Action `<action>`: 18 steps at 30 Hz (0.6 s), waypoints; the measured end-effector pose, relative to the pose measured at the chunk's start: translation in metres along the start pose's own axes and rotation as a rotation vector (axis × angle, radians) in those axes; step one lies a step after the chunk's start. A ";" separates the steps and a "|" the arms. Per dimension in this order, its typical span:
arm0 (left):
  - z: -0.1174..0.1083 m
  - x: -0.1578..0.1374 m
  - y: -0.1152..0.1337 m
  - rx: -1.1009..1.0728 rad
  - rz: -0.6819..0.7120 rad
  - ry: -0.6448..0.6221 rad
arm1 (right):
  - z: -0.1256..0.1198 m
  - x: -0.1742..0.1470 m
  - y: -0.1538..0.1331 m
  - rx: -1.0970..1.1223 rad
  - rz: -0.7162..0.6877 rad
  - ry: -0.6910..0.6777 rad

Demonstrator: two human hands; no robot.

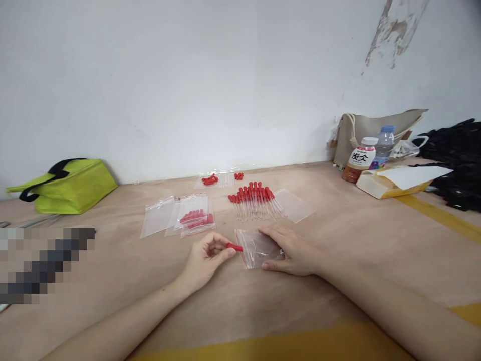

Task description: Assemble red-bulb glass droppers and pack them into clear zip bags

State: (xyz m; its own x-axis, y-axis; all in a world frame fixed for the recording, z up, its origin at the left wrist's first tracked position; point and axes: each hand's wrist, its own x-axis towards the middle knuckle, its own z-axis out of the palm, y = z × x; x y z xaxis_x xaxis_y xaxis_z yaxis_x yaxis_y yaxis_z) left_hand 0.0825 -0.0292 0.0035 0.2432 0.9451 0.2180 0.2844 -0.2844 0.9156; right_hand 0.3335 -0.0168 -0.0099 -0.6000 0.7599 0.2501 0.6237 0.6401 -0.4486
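My left hand (203, 263) pinches a small red rubber bulb (235, 247) between thumb and fingers, right at the mouth of a clear zip bag (252, 248). The bag lies on the table, its open end towards my left hand. Around its other end my right hand (298, 253) is closed, thumb on the near edge and fingers on the far edge. Beyond the bag lies a fanned row of droppers (257, 195) with red bulbs and thin clear stems. Left of them, red bulbs (195, 216) show inside another zip bag.
Flat empty zip bags (160, 215) lie at left, another clear bag (295, 204) right of the droppers. Farther back is a bag with red pieces (209, 179). A lime-green bag (77, 185) stands left; bottles (361, 159) and an opened box (398, 181) stand right.
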 end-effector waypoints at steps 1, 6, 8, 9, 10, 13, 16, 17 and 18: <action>0.003 0.001 -0.001 0.040 0.004 -0.018 | 0.001 0.000 -0.001 0.002 -0.008 0.006; 0.012 0.010 -0.008 0.214 -0.031 -0.046 | 0.003 0.002 -0.005 -0.004 -0.023 0.020; 0.014 0.011 -0.009 0.283 -0.033 -0.075 | 0.003 0.002 -0.004 0.010 -0.017 0.014; 0.014 0.011 -0.009 0.319 -0.021 -0.086 | 0.003 0.002 -0.002 0.026 -0.008 0.011; 0.014 0.010 -0.008 0.353 -0.004 -0.093 | 0.001 0.001 0.000 0.043 0.002 0.006; 0.012 0.007 -0.006 0.415 0.045 -0.126 | -0.005 -0.002 0.013 0.099 0.012 -0.014; 0.008 0.004 -0.004 0.393 0.042 -0.138 | -0.012 -0.006 0.024 0.132 -0.004 -0.031; 0.007 0.004 -0.005 0.382 0.037 -0.137 | -0.014 -0.006 0.026 0.137 -0.003 -0.036; 0.006 0.003 -0.005 0.376 0.034 -0.134 | -0.014 -0.007 0.026 0.137 -0.002 -0.043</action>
State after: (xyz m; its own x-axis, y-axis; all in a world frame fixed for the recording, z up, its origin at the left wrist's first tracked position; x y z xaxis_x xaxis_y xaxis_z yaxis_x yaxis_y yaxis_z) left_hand 0.0872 -0.0257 -0.0021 0.3701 0.9119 0.1772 0.5878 -0.3776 0.7155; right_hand 0.3609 -0.0034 -0.0111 -0.6236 0.7514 0.2155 0.5501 0.6177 -0.5620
